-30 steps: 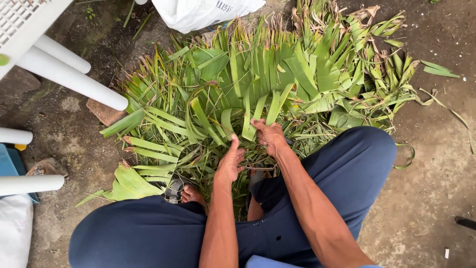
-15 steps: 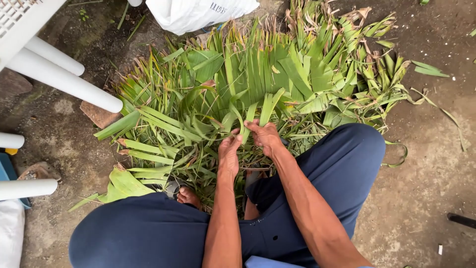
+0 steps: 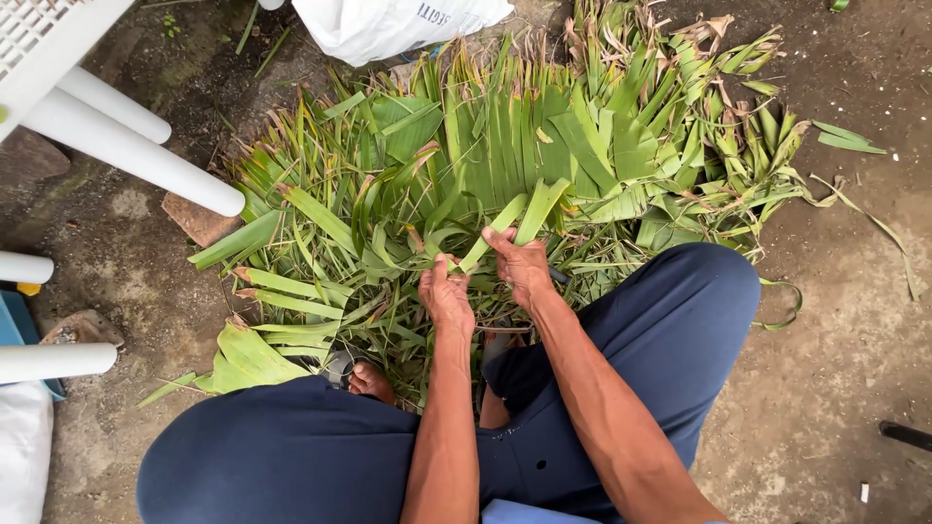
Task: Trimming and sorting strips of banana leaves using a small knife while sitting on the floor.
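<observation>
- My left hand (image 3: 445, 296) is closed around a narrow light-green leaf strip (image 3: 490, 238); its fingers curl under, so I cannot see how many strips it grips.
- My right hand (image 3: 522, 267) pinches the same strip just beside the left; the fingertips are buried among the leaves, and how they close is hard to make out.
- The strip rises from between my hands and lies tilted up and to the right across the heap of long green palm-like leaves (image 3: 505, 146).
- The heap sits on the ground straight ahead of my knees; its lower edge is hidden behind my hands and dark blue trousers (image 3: 670, 330).
- One bare foot (image 3: 369, 380) peeks out between my left leg and the leaves; most of it is covered.
- A white plastic chair (image 3: 126, 146) is cut off at the upper left: only its round legs and a bit of latticed seat show.
- A white plastic sack (image 3: 388, 24) is cropped by the top edge, touching the far side of the heap.
- A flat reddish stone (image 3: 199, 218) lies partly under the leaves at the left.
- A blue object (image 3: 19, 330) at the left edge is too cropped to identify.
- A dark thin object (image 3: 905, 435) at the right edge is also cut off.
- Everything rests on bare, damp brown earth (image 3: 835, 388), outdoors, with loose leaf scraps scattered to the right.
</observation>
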